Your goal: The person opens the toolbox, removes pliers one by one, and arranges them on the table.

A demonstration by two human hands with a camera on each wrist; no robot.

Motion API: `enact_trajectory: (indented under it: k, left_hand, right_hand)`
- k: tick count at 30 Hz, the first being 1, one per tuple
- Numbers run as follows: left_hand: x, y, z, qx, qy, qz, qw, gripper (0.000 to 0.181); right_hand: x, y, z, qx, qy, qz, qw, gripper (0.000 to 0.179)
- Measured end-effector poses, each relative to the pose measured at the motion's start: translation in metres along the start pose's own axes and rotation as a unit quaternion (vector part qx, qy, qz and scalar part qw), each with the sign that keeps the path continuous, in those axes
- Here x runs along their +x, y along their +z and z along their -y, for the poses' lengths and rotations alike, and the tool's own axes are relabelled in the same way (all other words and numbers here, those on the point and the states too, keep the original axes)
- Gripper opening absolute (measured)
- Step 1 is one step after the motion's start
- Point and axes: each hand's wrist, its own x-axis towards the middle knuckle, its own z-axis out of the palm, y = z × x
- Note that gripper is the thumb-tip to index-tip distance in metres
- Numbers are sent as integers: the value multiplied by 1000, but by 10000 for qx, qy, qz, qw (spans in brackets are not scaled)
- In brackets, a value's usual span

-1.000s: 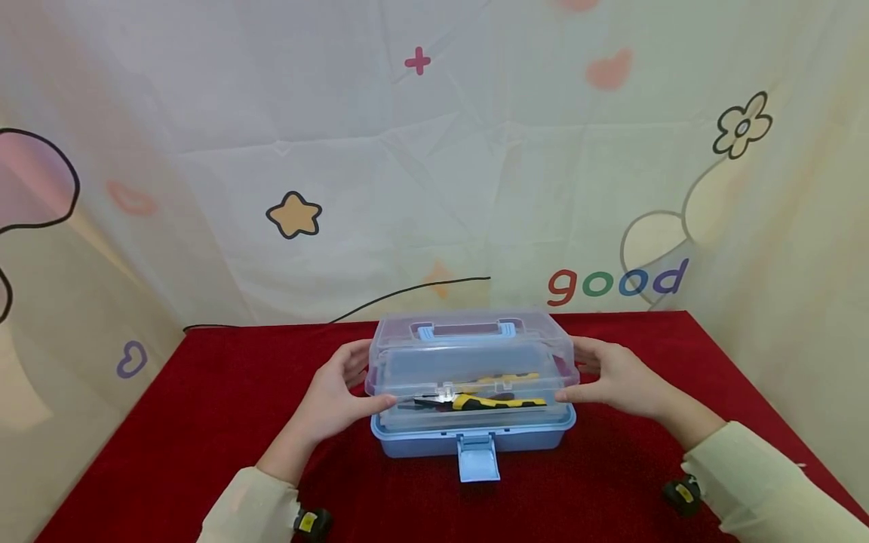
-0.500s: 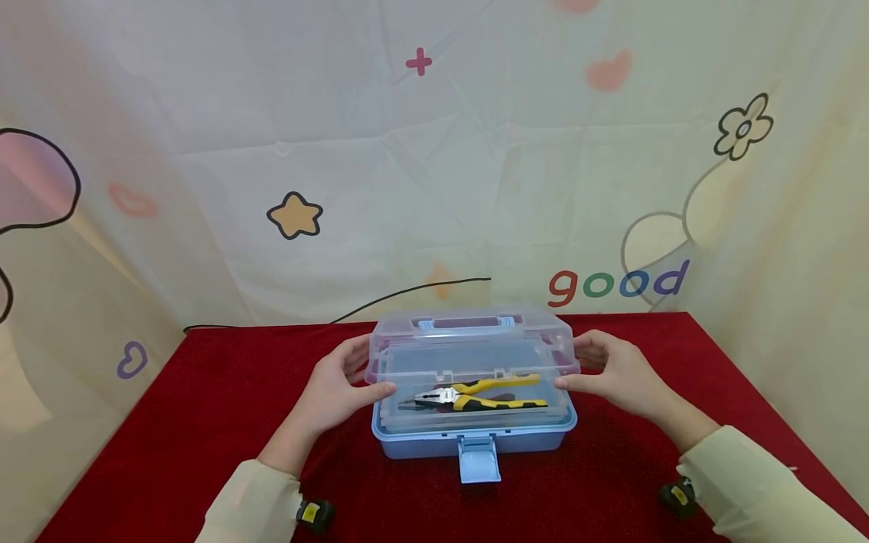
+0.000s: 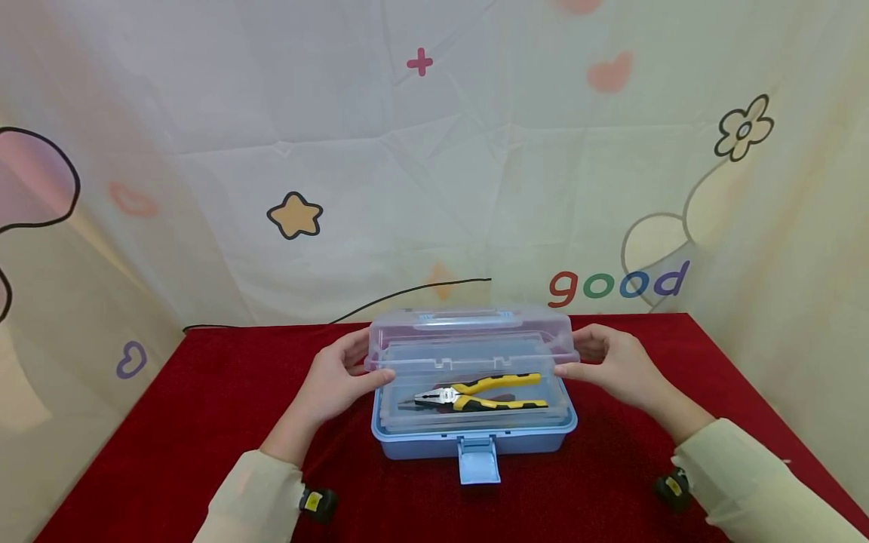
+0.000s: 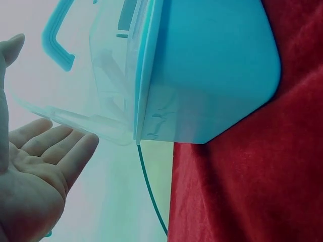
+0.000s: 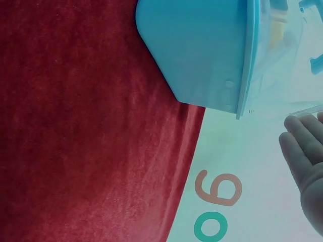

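A light-blue toolbox (image 3: pixel 410 449) stands on red cloth, its clear lid (image 3: pixel 468 351) raised and tilted back. My left hand (image 3: pixel 336 381) holds the lid's left end, thumb at the front rim and fingers around the side. At the opposite end my right hand (image 3: pixel 621 369) holds it the same way. The left wrist view shows the fingers (image 4: pixel 55 143) of that hand extended against the clear lid. Yellow-and-black pliers (image 3: pixel 475 394) lie in the clear tray (image 3: pixel 407 418) under the lid. Darker items beside the pliers are partly hidden.
The front latch (image 3: pixel 478 461) hangs down, unfastened. Red cloth (image 3: pixel 237 407) covers the table around the box. Behind it hangs a pale printed curtain (image 3: pixel 380 196). Dark straps with small devices (image 3: pixel 319 504) sit at both wrists.
The lid's front rim has risen and tilted further back, with both hands moving up along with it. The pliers in the tray now show fully below the rim. The box base has stayed put.
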Motion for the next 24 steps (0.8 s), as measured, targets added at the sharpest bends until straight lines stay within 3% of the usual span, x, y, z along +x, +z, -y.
enact_trajectory:
  k: [24]
  left_hand:
    - [9, -3, -3, 466, -257, -200, 9984, 71]
  right_hand:
    - [10, -5, 6, -118, 76, -147, 9998, 63]
